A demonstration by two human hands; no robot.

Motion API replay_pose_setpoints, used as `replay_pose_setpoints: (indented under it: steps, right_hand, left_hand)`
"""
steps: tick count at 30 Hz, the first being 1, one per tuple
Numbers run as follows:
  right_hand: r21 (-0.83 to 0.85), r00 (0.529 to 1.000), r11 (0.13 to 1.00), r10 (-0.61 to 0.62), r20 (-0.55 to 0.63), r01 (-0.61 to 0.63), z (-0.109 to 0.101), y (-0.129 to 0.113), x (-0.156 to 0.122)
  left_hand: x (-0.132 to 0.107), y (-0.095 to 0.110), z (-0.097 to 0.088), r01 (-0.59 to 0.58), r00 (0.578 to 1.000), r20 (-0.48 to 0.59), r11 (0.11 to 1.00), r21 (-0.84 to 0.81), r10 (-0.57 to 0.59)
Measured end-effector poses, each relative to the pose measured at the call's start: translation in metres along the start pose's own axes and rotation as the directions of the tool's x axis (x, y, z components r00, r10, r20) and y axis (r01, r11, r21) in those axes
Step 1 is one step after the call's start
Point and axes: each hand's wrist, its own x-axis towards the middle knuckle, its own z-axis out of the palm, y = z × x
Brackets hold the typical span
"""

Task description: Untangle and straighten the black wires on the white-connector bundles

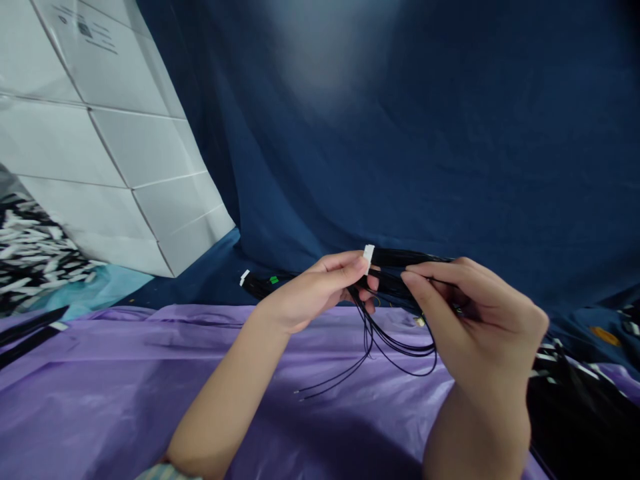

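While left hand (317, 287) pinches white connector (369, 254), right hand (483, 307) pinching black wires (400, 257) (some dangling)

The light is soft and a bit dim. A pale, hazy glow sits high on the blue cloth (335, 40), which turns almost black in the top right corner. The purple sheet (80, 400) shines in spots, with dark shadows low down. The boxes (135, 140) look stretched. The wires (400, 257) look fairly clear.

The wires (405, 257) are black (the connector (369, 253) white).
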Motion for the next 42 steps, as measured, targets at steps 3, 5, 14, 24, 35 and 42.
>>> replay_pose_setpoints:
  steps: [3,5,14,24,35,42]
  right_hand:
    - [0.013,1.000,1.000,0.000,-0.012,0.000,0.003,0.001,-0.001]
    - [0.036,1.000,0.999,0.008,-0.017,-0.007,0.005,0.003,-0.001]
    - [-0.001,0.999,1.000,-0.008,0.037,0.008,0.003,0.008,0.002]
    - [-0.060,0.974,0.975,-0.209,0.089,0.214,0.001,0.009,0.007]
    - [-0.090,0.967,0.980,-0.154,0.204,0.175,-0.004,0.012,0.003]
    - [-0.071,0.952,0.984,-0.138,0.275,0.164,-0.005,0.008,0.004]
  left_hand:
    - [0.000,0.000,0.000,-0.003,1.000,-0.002,1.000,-0.005,0.003]
    - [0.001,0.000,0.000,-0.002,1.000,0.006,1.000,-0.009,0.002]
    - [0.001,-0.001,0.004,0.029,0.999,-0.036,0.999,0.029,-0.028]
    - [-0.001,0.002,0.002,0.017,0.999,-0.041,0.981,0.193,-0.009]
    - [-0.001,0.004,0.003,0.029,1.000,-0.008,0.958,0.284,-0.028]
    - [-0.003,0.006,0.003,0.021,1.000,-0.003,0.944,0.329,-0.021]
